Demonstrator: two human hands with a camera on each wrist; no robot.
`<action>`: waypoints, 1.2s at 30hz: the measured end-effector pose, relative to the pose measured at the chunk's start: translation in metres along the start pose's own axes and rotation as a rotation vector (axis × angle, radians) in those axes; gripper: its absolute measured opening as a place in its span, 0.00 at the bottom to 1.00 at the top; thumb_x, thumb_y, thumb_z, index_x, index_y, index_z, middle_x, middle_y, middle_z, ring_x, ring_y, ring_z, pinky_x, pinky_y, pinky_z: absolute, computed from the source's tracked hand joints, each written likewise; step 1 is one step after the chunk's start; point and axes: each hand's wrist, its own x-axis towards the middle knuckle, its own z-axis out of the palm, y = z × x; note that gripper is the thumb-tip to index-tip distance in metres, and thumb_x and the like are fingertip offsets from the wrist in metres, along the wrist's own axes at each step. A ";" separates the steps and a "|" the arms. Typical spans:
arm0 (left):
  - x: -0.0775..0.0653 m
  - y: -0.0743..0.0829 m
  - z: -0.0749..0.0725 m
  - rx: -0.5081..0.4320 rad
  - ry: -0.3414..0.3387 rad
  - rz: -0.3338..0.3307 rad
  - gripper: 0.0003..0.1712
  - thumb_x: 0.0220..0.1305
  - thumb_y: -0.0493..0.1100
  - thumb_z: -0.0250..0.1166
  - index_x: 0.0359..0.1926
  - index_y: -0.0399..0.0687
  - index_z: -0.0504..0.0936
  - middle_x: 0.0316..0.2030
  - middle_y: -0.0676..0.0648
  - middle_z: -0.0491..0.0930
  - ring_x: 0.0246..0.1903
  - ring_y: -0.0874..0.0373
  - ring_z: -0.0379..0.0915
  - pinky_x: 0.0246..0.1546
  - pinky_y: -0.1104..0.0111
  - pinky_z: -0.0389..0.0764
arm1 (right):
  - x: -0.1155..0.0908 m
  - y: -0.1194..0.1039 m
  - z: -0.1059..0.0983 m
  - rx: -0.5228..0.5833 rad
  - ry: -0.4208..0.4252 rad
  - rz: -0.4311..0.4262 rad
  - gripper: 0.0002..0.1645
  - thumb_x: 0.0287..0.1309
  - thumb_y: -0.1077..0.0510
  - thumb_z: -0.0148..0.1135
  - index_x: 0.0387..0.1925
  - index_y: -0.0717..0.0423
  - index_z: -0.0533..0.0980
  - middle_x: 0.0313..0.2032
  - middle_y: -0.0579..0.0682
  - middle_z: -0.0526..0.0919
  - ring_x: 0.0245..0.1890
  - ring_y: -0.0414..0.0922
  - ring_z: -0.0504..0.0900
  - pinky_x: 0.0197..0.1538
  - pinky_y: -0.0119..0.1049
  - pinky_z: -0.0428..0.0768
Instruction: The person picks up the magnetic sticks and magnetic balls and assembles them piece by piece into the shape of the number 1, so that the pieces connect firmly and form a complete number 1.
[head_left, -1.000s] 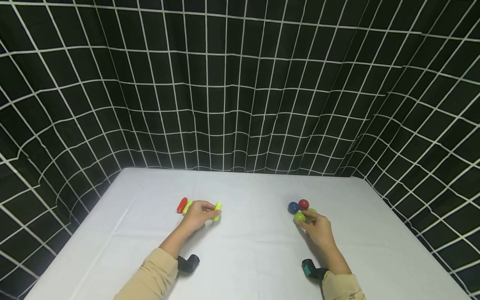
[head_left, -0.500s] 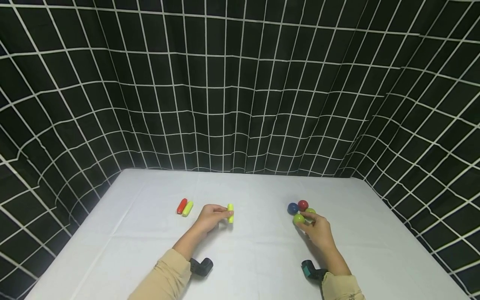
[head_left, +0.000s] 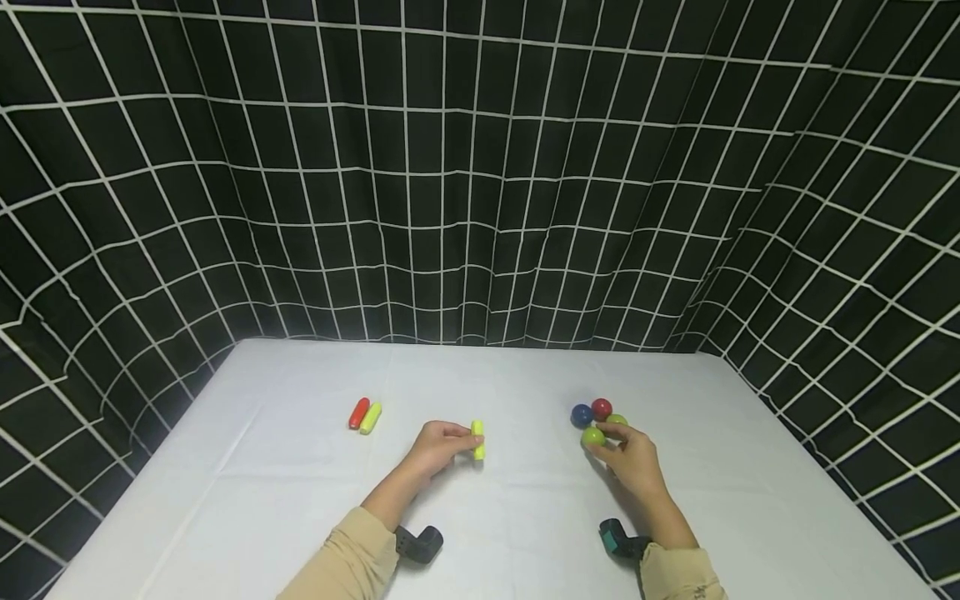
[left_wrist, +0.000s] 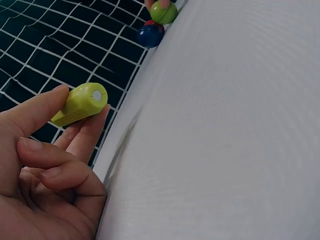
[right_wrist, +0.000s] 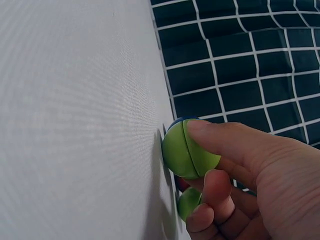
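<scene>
Between thumb and fingertips, my left hand (head_left: 437, 450) pinches a short yellow toy rod (head_left: 477, 441), held upward near the table's middle. A white disc marks the rod's end in the left wrist view, where the rod (left_wrist: 82, 102) appears raised off the cloth. My right hand (head_left: 636, 464) pinches a green ball (head_left: 592, 437), which in the right wrist view sits at or close to the table surface. Just beyond it are a blue ball (head_left: 581, 416), a red ball (head_left: 602, 408) and a second green ball (head_left: 617, 419), partly hidden by my fingers.
On the left lie a red rod (head_left: 358, 413) and another yellow rod (head_left: 371, 418), side by side. The white cloth-covered table (head_left: 300, 500) ends at a dark curtain with a white grid (head_left: 450, 200). Each wrist carries a black camera mount (head_left: 420, 544).
My left hand has carried the yellow rod rightward, away from the other two rods, and slightly nearer to me. My right hand keeps its hold on the green ball, nearly still.
</scene>
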 end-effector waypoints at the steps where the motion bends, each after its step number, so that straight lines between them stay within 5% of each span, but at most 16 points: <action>1: -0.001 0.000 0.000 0.004 -0.001 0.002 0.25 0.52 0.55 0.68 0.42 0.39 0.82 0.34 0.48 0.82 0.20 0.64 0.61 0.20 0.75 0.66 | 0.000 0.000 0.000 0.001 0.001 0.001 0.27 0.50 0.60 0.66 0.53 0.63 0.73 0.52 0.65 0.77 0.17 0.39 0.71 0.20 0.28 0.70; 13: -0.003 -0.004 0.001 0.067 -0.031 0.037 0.23 0.51 0.53 0.69 0.40 0.39 0.82 0.37 0.45 0.82 0.33 0.58 0.70 0.30 0.70 0.72 | 0.000 0.003 0.000 0.001 -0.010 0.015 0.27 0.51 0.58 0.66 0.53 0.65 0.74 0.50 0.64 0.79 0.16 0.38 0.70 0.19 0.28 0.69; 36: -0.003 -0.004 0.003 0.091 -0.037 0.060 0.20 0.51 0.50 0.68 0.39 0.40 0.82 0.31 0.48 0.84 0.35 0.58 0.77 0.41 0.62 0.77 | 0.000 -0.001 -0.001 0.025 -0.017 0.040 0.27 0.51 0.57 0.66 0.53 0.65 0.74 0.50 0.64 0.79 0.16 0.38 0.72 0.20 0.28 0.70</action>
